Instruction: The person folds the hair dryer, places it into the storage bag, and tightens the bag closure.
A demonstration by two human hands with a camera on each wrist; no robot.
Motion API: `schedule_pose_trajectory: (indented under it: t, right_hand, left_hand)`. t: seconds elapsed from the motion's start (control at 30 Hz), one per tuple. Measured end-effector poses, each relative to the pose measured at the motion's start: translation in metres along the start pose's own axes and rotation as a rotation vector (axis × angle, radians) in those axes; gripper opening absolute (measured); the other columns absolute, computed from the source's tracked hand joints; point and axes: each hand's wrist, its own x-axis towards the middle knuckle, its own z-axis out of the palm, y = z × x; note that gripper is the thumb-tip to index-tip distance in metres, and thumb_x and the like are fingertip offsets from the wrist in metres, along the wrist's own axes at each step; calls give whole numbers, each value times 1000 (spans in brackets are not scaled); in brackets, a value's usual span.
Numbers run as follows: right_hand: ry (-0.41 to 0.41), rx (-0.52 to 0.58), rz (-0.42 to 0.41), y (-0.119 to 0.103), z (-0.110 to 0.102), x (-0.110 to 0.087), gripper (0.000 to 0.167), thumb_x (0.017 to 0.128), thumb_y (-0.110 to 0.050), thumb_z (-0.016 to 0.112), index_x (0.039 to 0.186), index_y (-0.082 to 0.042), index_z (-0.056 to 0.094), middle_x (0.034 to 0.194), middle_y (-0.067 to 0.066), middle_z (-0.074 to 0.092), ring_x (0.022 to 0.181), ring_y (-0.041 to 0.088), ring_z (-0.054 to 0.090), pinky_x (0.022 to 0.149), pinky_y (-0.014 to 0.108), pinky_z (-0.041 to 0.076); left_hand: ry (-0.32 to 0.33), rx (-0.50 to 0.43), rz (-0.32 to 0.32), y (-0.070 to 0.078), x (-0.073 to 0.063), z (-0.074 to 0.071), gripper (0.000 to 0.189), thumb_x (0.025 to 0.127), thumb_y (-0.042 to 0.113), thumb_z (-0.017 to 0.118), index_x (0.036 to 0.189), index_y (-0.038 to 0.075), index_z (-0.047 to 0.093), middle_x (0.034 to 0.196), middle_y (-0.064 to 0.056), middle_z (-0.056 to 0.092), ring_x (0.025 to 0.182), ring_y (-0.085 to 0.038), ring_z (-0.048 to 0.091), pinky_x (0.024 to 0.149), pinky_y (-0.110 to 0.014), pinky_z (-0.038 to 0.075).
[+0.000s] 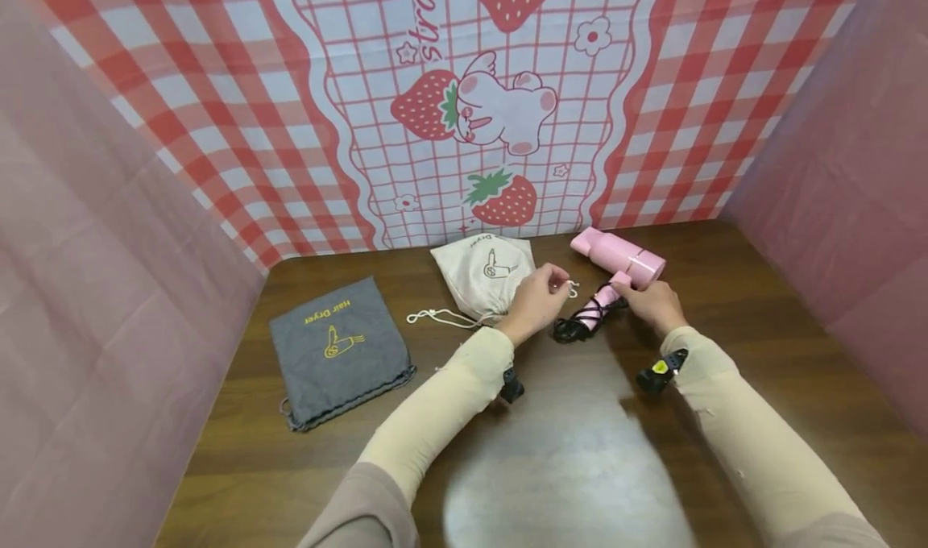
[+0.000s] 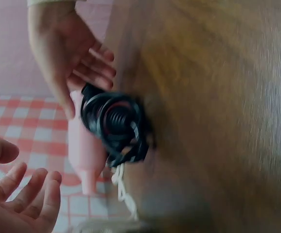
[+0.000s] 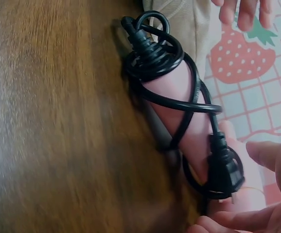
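We have a pink hair dryer [image 1: 616, 254] lying on the table [image 1: 783, 346], right of the cream drawstring pouch [image 1: 467, 266], its handle [image 3: 172, 85] wrapped in a black power cord [image 1: 573, 330]. Our right hand [image 1: 656, 306] is loosely spread beside it; we cannot tell whether it touches. Our left hand [image 1: 536, 302] is relaxed and holds nothing. We would probably do best gripping handle and cord together, so nothing unwinds. The brown wood-grain surface meets a strawberry-print cloth [image 1: 507, 197], with pink drapes [image 1: 826, 169] at both sides.

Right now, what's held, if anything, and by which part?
Nothing visibly gripped. Left hand is empty; right hand is open by the handle of the hair dryer, contact unclear.
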Motion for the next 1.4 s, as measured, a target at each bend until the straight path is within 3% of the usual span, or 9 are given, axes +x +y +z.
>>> schedule_pose_trajectory:
  t: [0.1, 0.2, 0.37, 0.53, 0.77, 0.97, 1.1, 1.23, 1.4]
  right_hand:
    - [-13, 50, 53, 0, 6, 2, 77, 92, -56, 52, 112, 18, 57, 115, 39, 55, 71, 33, 64, 59, 37, 53]
    - [-19, 81, 88, 0, 10, 6, 76, 89, -60, 54, 109, 14, 59, 111, 35, 55, 57, 22, 59, 50, 30, 49]
    - [16, 93, 85, -3, 15, 10, 71, 86, -62, 57, 98, 8, 63, 101, 28, 58, 54, 19, 54, 48, 29, 46]
    - [55, 73, 77, -5, 19, 11, 71, 86, -62, 59, 98, 9, 63, 99, 28, 61, 53, 19, 55, 47, 28, 45]
    - [54, 67, 91, -9, 23, 11, 82, 85, -65, 57, 114, 13, 59, 113, 33, 60, 68, 27, 60, 53, 30, 46]
    - [64, 14, 79, -10, 26, 11, 84, 88, -62, 54, 123, 14, 56, 128, 38, 53, 112, 50, 55, 84, 51, 48]
    - [64, 3, 87, -9, 28, 13, 78, 90, -57, 54, 122, 13, 56, 130, 39, 51, 118, 52, 52, 90, 55, 46]
    - [49, -26, 76, -7, 29, 16, 69, 91, -55, 53, 109, 12, 61, 108, 34, 63, 99, 46, 61, 71, 46, 49]
    - [-25, -50, 66, -9, 27, 18, 60, 93, -52, 49, 92, 6, 61, 72, 15, 61, 61, 25, 60, 51, 31, 43]
  left_hand:
    - [-40, 71, 10, 4, -2, 12, 20, 92, 19, 61, 109, 10, 65, 104, -3, 70, 94, -13, 66, 83, -18, 48]
    - [-79, 168, 14, 7, -3, 23, 25, 92, 23, 62, 114, 12, 65, 109, -2, 70, 99, -12, 66, 85, -19, 48]
    - [-115, 321, 13, 9, -3, 39, 38, 92, 31, 61, 126, 16, 62, 124, 0, 66, 116, -14, 60, 96, -24, 47]
    - [-153, 364, -10, 11, -3, 51, 50, 90, 39, 65, 134, 17, 57, 132, 0, 62, 123, -17, 57, 101, -27, 46]
    - [-187, 390, -65, 13, -4, 61, 59, 89, 44, 66, 141, 19, 51, 134, -1, 61, 121, -18, 58, 98, -29, 47]
    - [-185, 423, -69, 14, -5, 65, 58, 89, 44, 66, 140, 21, 51, 131, 0, 62, 116, -18, 61, 94, -27, 48]
    - [-189, 453, -53, 15, -5, 66, 55, 89, 42, 66, 139, 21, 52, 129, 1, 64, 115, -16, 62, 93, -27, 49]
    - [-193, 482, -46, 15, -5, 67, 53, 89, 39, 67, 137, 21, 53, 127, 2, 65, 113, -14, 63, 91, -26, 50]
    - [-196, 499, -25, 13, -4, 66, 50, 90, 37, 68, 136, 22, 54, 121, 1, 67, 108, -15, 65, 86, -27, 51]
